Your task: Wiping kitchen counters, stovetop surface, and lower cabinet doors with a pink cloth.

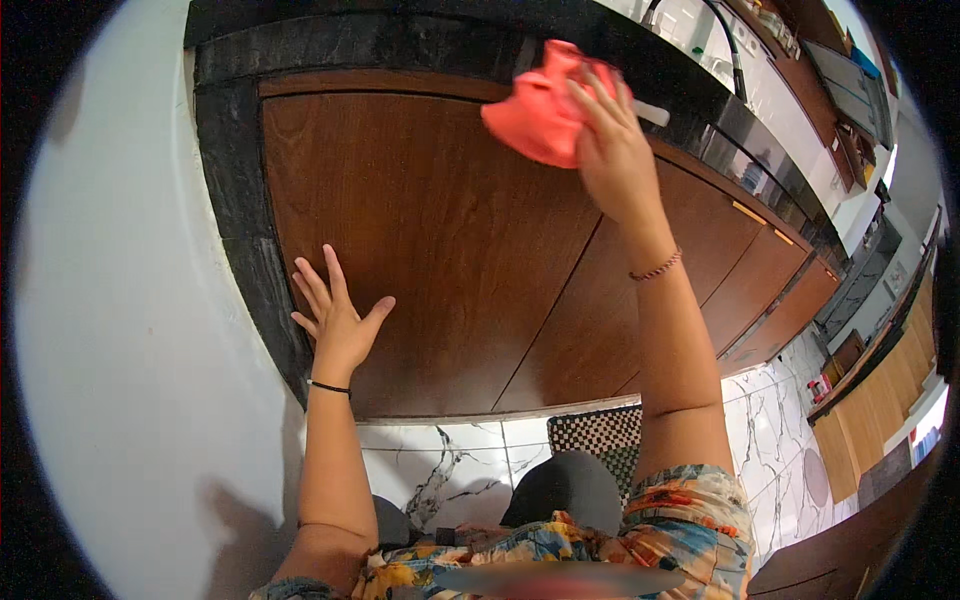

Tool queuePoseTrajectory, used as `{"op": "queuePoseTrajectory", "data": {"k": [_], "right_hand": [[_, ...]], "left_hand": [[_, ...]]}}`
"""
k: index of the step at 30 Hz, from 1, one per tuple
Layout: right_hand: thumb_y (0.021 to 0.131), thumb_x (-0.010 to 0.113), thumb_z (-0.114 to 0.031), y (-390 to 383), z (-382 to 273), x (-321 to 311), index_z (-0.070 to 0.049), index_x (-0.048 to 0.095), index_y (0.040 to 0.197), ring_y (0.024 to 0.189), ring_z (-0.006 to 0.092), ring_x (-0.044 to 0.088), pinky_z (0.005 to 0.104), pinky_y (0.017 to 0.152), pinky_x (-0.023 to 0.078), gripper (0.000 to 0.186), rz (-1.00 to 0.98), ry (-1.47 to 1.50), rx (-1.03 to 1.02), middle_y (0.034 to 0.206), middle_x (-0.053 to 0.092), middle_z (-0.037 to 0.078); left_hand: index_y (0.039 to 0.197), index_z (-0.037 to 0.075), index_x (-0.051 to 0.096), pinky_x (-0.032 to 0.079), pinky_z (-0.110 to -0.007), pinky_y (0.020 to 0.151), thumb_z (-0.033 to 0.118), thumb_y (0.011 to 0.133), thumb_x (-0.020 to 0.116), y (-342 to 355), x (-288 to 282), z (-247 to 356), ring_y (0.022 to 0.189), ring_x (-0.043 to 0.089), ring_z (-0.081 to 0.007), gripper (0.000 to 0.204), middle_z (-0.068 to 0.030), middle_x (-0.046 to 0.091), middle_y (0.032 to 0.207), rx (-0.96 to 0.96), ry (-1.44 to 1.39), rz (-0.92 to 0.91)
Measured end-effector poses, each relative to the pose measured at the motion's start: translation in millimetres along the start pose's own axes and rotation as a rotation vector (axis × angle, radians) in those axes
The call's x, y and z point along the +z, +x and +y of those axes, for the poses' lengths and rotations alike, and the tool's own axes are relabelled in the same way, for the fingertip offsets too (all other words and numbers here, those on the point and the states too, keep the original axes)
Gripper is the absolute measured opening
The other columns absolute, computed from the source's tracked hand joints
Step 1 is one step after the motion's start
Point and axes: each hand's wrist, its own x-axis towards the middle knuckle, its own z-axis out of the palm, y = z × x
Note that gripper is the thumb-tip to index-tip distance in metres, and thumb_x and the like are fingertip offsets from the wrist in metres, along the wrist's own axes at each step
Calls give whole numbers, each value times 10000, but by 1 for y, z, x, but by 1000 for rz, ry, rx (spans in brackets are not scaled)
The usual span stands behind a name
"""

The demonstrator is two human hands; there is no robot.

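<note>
Coral-red cloth (540, 112), head view: we see it gripped in the right hand (614, 150), where the brown cabinet door (430, 230) meets the black counter edge (400, 48); the left hand (342, 326), fingers spread wide, is at the door's left side.

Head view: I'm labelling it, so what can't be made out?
Head view:
Crumpled coral cloth: partly hidden by bare right hand.
Short white rod: left end hidden by that hand.
Black checkered mat: partly hidden by right arm, dark grey knee.
Curved black tube: top cut off by upper edge.
</note>
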Motion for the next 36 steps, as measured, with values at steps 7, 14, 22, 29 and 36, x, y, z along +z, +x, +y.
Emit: {"op": "queuePoseTrajectory", "data": {"k": [7, 14, 22, 29, 36], "right_hand": [[826, 435, 54, -74, 96, -31, -6, 541, 1195, 1329, 296, 297, 362, 1075, 251, 389, 173, 186, 274, 1363, 429, 142], [810, 608, -91, -39, 20, -5, -59, 618, 1008, 1055, 306, 544, 383, 963, 389, 201, 115, 151, -9, 1060, 605, 113], [704, 689, -195, -6, -19, 42, -157, 616, 958, 952, 247, 545, 376, 829, 428, 267, 309, -83, -230, 913, 589, 24], [738, 646, -435, -26, -106, 99, -283, 480, 1278, 1257, 196, 374, 459, 1052, 265, 585, -29, 10, -458, 1367, 416, -12], [734, 644, -468, -59, -68, 83, -304, 482, 1285, 1290, 205, 338, 449, 1072, 243, 597, -90, -6, -423, 1391, 392, -28]], "left_hand": [[1443, 248, -92, -7, -710, 966, 586, 716, 644, 1, 6, -1, 1362, -168, -366, 1088, -170, -222, 1469, 31, 38, 11], [1448, 218, -67, 37, -729, 953, 562, 717, 654, -2, 5, -1, 1359, -136, -405, 1082, -206, -202, 1465, 21, 101, 9], [1447, 209, -75, 41, -722, 962, 540, 714, 670, 1, 10, 6, 1358, -150, -398, 1096, -211, -207, 1462, 19, 98, 22], [1450, 201, -54, 49, -707, 976, 532, 712, 673, 3, 11, -3, 1358, -153, -392, 1087, -202, -208, 1465, -4, 111, 36], [1449, 233, -57, 26, -708, 975, 517, 717, 676, 3, 6, -4, 1362, -154, -378, 1075, -176, -213, 1471, 7, 90, 5]]}}
